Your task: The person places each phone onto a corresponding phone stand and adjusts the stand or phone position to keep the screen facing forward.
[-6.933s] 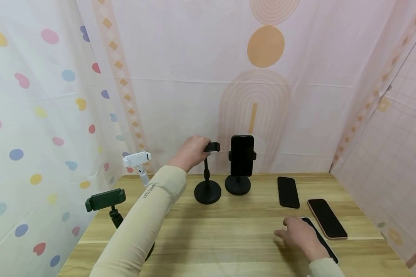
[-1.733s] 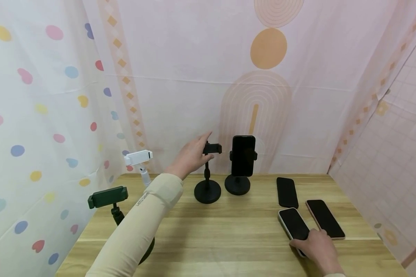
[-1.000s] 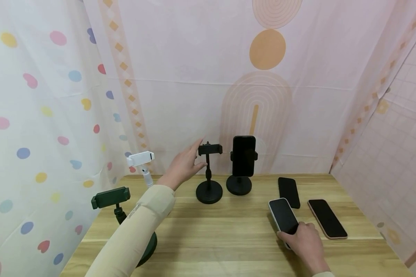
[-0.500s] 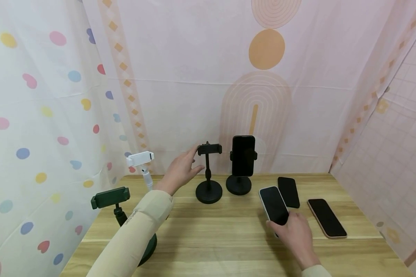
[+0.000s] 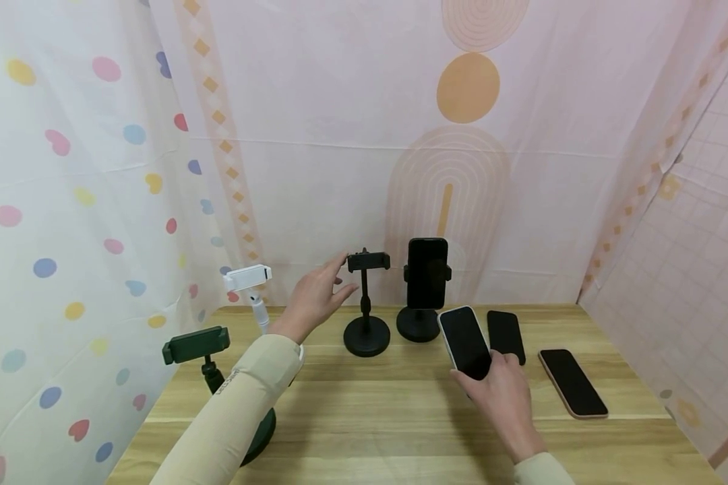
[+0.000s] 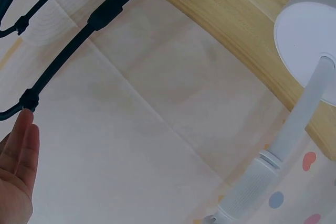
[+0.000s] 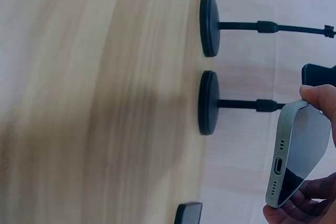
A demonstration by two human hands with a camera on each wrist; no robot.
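Right hand (image 5: pixel 502 397) holds a white-edged phone (image 5: pixel 464 341) by its lower end, lifted off the table (image 5: pixel 400 417), lower centre-right of the head view; thumb and fingers curl round the edges. Judged: a rigid slab, glass face smooth and slippery, moderately heavy for its size, breakable if dropped; best held by the long side edges, not the screen. Left hand (image 5: pixel 314 296) is spread and holds nothing, fingertips just beside the clamp of the empty black stand (image 5: pixel 366 306) at centre; thin metal-looking stem, round weighted base, likely to tip if pushed high. A second black stand (image 5: pixel 423 296) to its right holds a dark phone upright.
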